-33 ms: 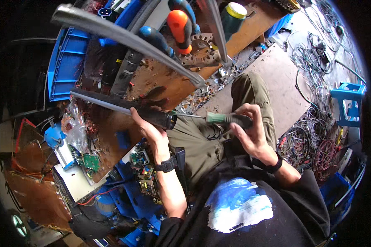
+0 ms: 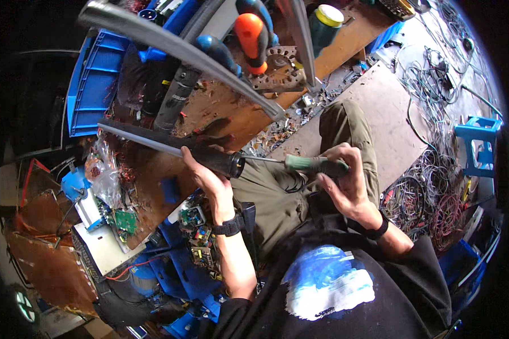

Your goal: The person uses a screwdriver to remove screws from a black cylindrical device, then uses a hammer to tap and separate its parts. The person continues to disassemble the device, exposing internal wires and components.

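My left hand (image 2: 208, 179) is closed around a long black tube-shaped device (image 2: 167, 144) with a pale strip along its side. The device slants from the bench at the left to above my lap, its round open end facing right. My right hand (image 2: 346, 183) grips the green handle of a screwdriver (image 2: 314, 164). The metal shaft points left and meets the rim of the device's end; whether its tip sits on a screw is hidden.
On the bench (image 2: 209, 107) stand blue-handled tools, an orange-and-black screwdriver (image 2: 250, 31) and a jar with a yellow rim (image 2: 327, 25). Metal bars cross overhead. Circuit boards (image 2: 193, 217) lie left of my forearm. A blue stool (image 2: 478, 144) and tangled cables (image 2: 418, 203) are at right.
The view has shifted very slightly. The screwdriver handle looks a little turned in my right hand, while my left hand keeps the device in place.
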Motion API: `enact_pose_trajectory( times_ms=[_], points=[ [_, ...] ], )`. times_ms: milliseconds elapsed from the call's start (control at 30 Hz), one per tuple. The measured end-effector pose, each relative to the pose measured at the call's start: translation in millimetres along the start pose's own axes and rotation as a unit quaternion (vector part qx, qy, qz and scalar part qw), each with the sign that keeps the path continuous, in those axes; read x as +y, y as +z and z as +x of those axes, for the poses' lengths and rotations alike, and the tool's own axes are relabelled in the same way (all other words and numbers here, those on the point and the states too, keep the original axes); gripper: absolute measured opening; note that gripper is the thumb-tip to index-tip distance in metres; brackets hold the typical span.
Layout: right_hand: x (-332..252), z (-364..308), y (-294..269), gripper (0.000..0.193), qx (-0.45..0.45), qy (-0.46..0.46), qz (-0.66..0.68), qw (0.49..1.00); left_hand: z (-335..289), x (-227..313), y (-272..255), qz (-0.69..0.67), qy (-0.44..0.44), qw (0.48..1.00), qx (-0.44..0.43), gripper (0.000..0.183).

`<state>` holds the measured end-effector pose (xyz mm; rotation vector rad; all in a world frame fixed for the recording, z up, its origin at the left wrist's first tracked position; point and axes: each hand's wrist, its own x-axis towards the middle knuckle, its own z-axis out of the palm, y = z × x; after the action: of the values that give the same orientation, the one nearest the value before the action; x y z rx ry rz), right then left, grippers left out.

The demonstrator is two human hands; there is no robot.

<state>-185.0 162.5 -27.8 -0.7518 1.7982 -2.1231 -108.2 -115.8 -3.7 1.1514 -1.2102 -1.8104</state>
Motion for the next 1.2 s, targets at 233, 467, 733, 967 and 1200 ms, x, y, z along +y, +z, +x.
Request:
enact_pose_trajectory(
  times_ms=[233,467,733,967,1200],
  points=[
    [1,1,-5,0.050,-0.018,0.210,0.028,0.977,-3,-1,10,-0.028,0.016,0.999,0.024,0.057],
    [-2,-3,0,0.048,-0.003,0.162,0.050,0.986,0,-1,2,-0.014,-0.005,1.000,-0.028,0.055],
    [-6,-8,8,0.042,0.006,0.125,0.021,0.992,3,-3,0,-0.027,0.018,0.999,-0.020,0.054],
    [-7,-5,12,0.047,0.014,0.071,-0.010,0.997,5,-7,0,-0.060,0.018,0.998,-0.020,0.049],
    [-7,-6,10,0.042,-0.009,0.121,-0.018,0.992,9,-13,-5,-0.031,0.053,0.998,-0.023,0.046]
  ],
)
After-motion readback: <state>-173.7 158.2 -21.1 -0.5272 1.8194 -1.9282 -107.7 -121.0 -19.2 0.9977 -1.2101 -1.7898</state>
